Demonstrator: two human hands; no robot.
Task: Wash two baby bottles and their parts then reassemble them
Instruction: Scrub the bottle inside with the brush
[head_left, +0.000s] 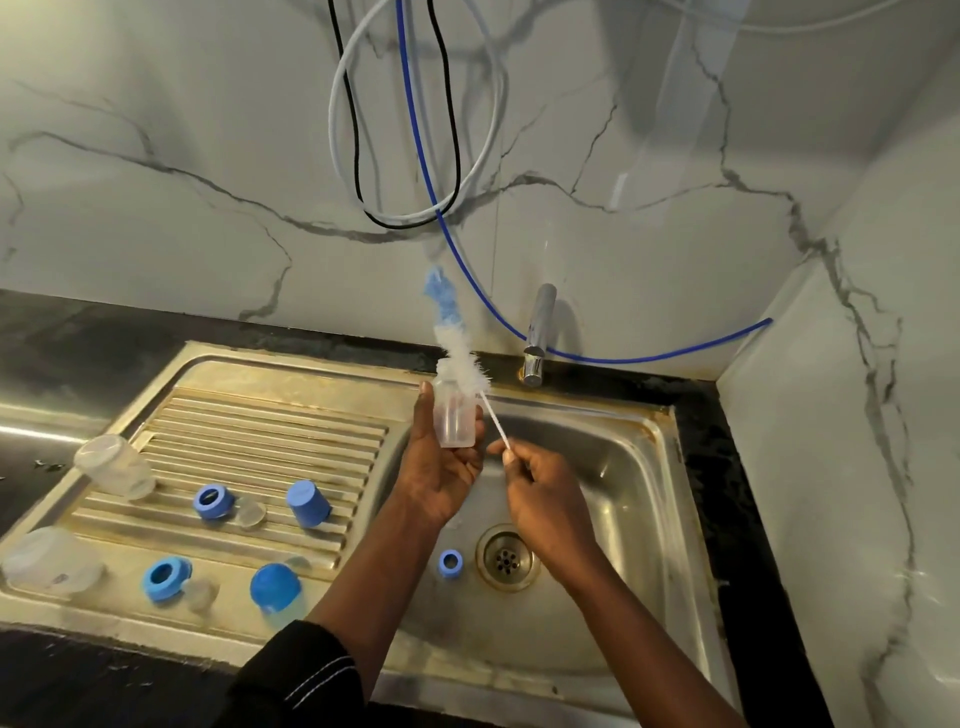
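- Over the stainless-steel sink basin (639, 467), a person's left hand (441, 470) gripped a small clear plastic baby bottle (456, 418), with thumb and fingers curled round its lower body.
- The right hand (540, 483) pinched the thin white wire handle of a long bottle brush (460, 356), which had white bristles and a blue sponge tip.
- The bottle stood nearly upright, its long axis running from the base at the palm to the open mouth, which pointed up and towards the marbled wall.
- The brush slanted from the pinch up and to the left, its blue tip well above the bottle's mouth.
- Bristles lay across the mouth. Whether any had entered the neck could not be made out through the blur.
- To scrub well, the brush would likely need turning into line with the bottle's axis. The sponge tip could then be led down the neck and twisted to the base, with the grip kept low and clear of the mouth.
- On the ribbed steel draining board (270, 431) to the left lay blue screw rings (213, 501), blue caps (309, 503) and other clear pieces.
- A small blue ring (450, 563) sat in the basin beside the drain.
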